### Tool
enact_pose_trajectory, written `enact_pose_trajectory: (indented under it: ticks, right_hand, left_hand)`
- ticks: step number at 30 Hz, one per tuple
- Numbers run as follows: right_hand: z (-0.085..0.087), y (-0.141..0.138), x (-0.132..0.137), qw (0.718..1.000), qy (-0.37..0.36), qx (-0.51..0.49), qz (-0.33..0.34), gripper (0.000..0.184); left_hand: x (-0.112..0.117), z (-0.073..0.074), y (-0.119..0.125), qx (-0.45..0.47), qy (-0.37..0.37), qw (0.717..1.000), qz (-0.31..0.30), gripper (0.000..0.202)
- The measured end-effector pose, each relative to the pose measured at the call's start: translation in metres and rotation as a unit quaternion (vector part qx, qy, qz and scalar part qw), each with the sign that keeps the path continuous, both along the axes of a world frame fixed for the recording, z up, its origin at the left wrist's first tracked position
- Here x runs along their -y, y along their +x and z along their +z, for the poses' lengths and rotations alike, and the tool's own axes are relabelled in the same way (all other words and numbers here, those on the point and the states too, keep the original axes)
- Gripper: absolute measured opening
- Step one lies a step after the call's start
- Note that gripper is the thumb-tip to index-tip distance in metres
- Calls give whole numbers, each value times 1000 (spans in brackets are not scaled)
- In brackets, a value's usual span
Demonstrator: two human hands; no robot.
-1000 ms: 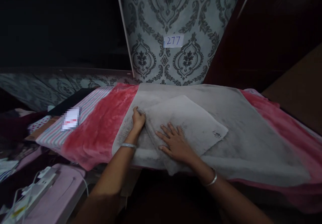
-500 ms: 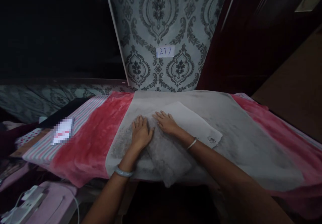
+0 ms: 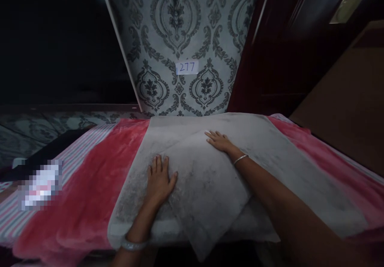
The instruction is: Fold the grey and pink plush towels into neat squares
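Observation:
A light grey cloth (image 3: 207, 195), folded over itself, lies at an angle on a larger grey fabric piece (image 3: 300, 179). One pointed corner of it hangs over the near edge. My left hand (image 3: 158, 181) lies flat beside the cloth's left edge, fingers spread, with the thumb at that edge. Farther back, my right hand (image 3: 220, 142) rests palm down on the cloth's upper right part, its fingers stretched out. Neither hand grips anything. My right forearm covers part of the cloth's right side.
Under the grey fabric is a red plush blanket (image 3: 81, 187), with striped cloth (image 3: 18, 219) at the left. Behind stands patterned wallpaper (image 3: 177, 31) with a paper label (image 3: 187, 67) reading 277. A dark screen (image 3: 54, 43) is at left, a dark red panel (image 3: 279, 59) at right.
My right hand has slid to the right across the cloth. The cloth's printed right corner no longer shows. My left hand stays flat, and the view has tilted and shifted a little.

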State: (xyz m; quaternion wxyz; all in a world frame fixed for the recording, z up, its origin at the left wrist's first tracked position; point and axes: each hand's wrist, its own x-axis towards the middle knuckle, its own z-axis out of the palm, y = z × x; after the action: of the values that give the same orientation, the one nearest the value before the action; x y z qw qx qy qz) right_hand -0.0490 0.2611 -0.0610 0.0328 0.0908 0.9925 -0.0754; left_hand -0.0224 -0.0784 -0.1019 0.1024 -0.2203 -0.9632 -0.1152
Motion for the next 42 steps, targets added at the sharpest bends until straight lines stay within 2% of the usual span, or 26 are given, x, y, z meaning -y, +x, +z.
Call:
enact_pose_trajectory:
  ticks: [5, 8, 10, 13, 16, 18, 21, 25, 29, 31, 33, 35, 36, 39, 40, 42]
  right_hand:
    - [13, 6, 15, 999, -1, -18, -43, 59]
    - [19, 26, 36, 996, 15, -49, -73, 57]
    - [15, 50, 58, 995, 32, -86, -31, 58]
    - [-1, 94, 92, 990, 26, -107, 87, 59]
    - [-13, 125, 108, 987, 7, -104, 126, 58]
    - [-15, 134, 101, 987, 7, -105, 125, 57]
    - [-13, 134, 70, 990, 22, -100, 99, 57]
    - [-12, 134, 15, 996, 32, -83, 10, 58]
    - [-7, 148, -33, 996, -15, -31, -87, 59]
    - [0, 158, -42, 992, -35, -7, -121, 58]
    - [7, 168, -30, 986, -33, -14, -160, 59]
    - [7, 177, 3, 985, -5, -65, -158, 61]
    - [4, 182, 24, 986, 15, -99, -132, 61]
    - [-15, 197, 84, 988, 34, -140, 51, 60]
    - [-23, 203, 95, 987, 30, -136, 74, 61]
    - [-36, 216, 97, 990, 24, -126, 54, 60]
  left_hand:
    - [-1, 1, -2, -9, 13, 1000, 3, 68]
    - [0, 6, -3, -1, 1, 1000, 5, 68]
    - [0, 13, -2, 0, -5, 1000, 4, 67]
    - [-5, 30, 4, 15, -18, 1000, 6, 66]
    - [-19, 42, 23, -20, -28, 999, -27, 68]
    - [-30, 40, 42, -50, -38, 994, -86, 69]
    - [-42, 27, 65, -30, -62, 987, -143, 69]
    - [-43, 16, 72, -7, -65, 988, -141, 70]
    - [-42, 18, 69, -6, -70, 988, -139, 71]
    - [-43, 20, 69, -9, -73, 988, -138, 70]
    - [-43, 21, 70, -9, -72, 988, -137, 70]
    - [-44, 21, 71, -7, -70, 988, -136, 71]
    - [-44, 22, 72, -5, -69, 988, -135, 71]
    - [-45, 23, 73, -1, -74, 988, -134, 71]
    - [-45, 24, 73, 0, -78, 988, -134, 71]
    - [-44, 24, 73, 2, -84, 987, -134, 71]
